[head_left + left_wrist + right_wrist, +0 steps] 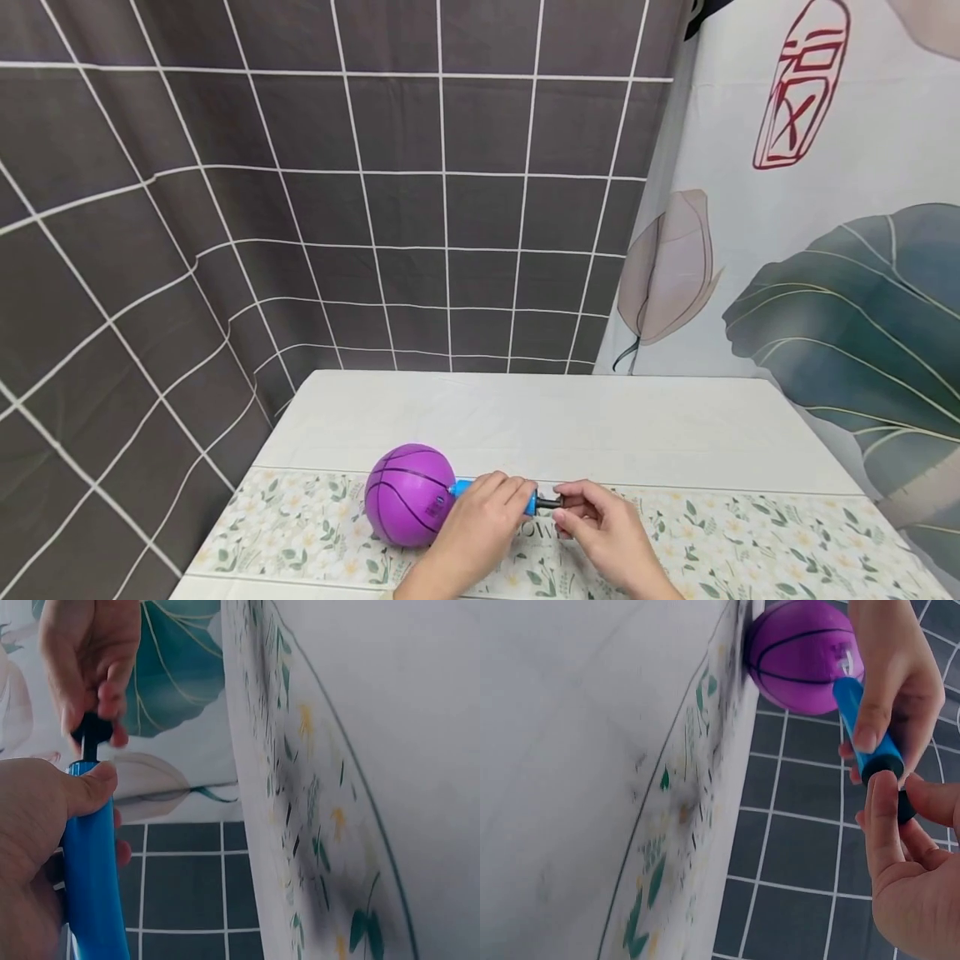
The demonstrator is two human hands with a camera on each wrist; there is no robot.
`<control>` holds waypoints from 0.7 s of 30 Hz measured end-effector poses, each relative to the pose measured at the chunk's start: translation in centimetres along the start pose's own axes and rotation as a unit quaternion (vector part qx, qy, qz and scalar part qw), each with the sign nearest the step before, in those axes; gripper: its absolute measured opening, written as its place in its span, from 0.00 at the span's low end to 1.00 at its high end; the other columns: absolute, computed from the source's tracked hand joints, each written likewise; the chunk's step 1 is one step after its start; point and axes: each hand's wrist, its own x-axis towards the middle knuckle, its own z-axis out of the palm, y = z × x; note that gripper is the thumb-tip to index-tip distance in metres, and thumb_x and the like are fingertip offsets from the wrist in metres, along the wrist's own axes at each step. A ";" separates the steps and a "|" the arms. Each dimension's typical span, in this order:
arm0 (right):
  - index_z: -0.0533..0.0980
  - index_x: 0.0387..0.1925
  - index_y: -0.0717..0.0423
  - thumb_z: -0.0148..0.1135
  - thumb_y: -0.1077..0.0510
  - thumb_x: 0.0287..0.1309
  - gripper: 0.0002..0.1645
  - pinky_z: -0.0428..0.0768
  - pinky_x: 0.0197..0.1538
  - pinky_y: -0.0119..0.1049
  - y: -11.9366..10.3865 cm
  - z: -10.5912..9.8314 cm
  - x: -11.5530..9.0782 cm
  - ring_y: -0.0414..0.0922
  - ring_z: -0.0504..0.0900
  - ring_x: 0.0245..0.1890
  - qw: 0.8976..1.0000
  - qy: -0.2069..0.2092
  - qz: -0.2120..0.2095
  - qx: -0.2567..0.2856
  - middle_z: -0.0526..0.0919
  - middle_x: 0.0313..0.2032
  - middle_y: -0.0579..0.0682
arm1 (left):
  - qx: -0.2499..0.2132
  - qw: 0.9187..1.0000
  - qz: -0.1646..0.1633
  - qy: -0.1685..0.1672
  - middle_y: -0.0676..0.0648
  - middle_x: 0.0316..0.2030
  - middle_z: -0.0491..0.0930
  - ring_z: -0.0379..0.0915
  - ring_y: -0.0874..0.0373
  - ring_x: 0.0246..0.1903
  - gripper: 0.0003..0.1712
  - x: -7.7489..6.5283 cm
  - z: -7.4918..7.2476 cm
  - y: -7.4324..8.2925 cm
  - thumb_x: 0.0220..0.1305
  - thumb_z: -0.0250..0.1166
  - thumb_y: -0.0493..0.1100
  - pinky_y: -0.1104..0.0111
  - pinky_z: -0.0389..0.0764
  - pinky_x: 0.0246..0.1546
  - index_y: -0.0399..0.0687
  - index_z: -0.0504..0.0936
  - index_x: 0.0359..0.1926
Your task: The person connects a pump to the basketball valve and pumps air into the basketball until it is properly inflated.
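Note:
A purple ball (408,496) with black basketball lines rests on the table, left of both hands. From its right side a blue hand pump (94,877) points away, its tip meeting the ball at a pale nozzle (846,664). My left hand (487,521) grips the pump's blue barrel, thumb laid along it near the black end cap. With fingers and thumb my right hand (607,529) pinches the black pump handle (906,808). A short length of dark rod (550,502) shows between barrel and handle.
The white table (540,425) carries a floral printed band (750,533) under the ball and hands. Behind it hangs a dark grid-patterned curtain (397,208); at the right is a white curtain (720,108) with large leaf prints.

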 end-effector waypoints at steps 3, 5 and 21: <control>0.77 0.53 0.69 0.68 0.62 0.62 0.21 0.88 0.38 0.37 0.1 0.2 0.0 0.46 0.88 0.32 1.000 -0.013 0.005 0.010 0.86 0.37 0.58 | -0.001 1.000 0.002 -0.004 0.55 0.43 0.84 0.77 0.62 0.41 0.24 -0.1 0.2 0.1 0.55 0.77 0.48 0.71 0.80 0.50 0.48 0.83 0.52; 0.77 0.54 0.69 0.69 0.61 0.62 0.22 0.88 0.38 0.38 0.2 0.1 -0.1 0.46 0.88 0.32 1.000 -0.016 0.013 0.013 0.86 0.37 0.57 | 0.001 1.000 0.003 -0.008 0.56 0.44 0.84 0.77 0.63 0.42 0.23 -0.1 0.2 0.0 0.56 0.76 0.48 0.71 0.80 0.51 0.50 0.82 0.52; 0.79 0.53 0.61 0.71 0.61 0.60 0.20 0.88 0.40 0.37 -0.3 -3.5 -0.2 0.47 0.88 0.34 0.997 0.056 0.054 -0.008 0.86 0.38 0.56 | -0.032 0.997 -0.055 -0.043 0.57 0.50 0.83 0.78 0.63 0.49 0.23 -0.9 -1.8 -3.6 0.62 0.71 0.50 0.67 0.80 0.57 0.53 0.80 0.57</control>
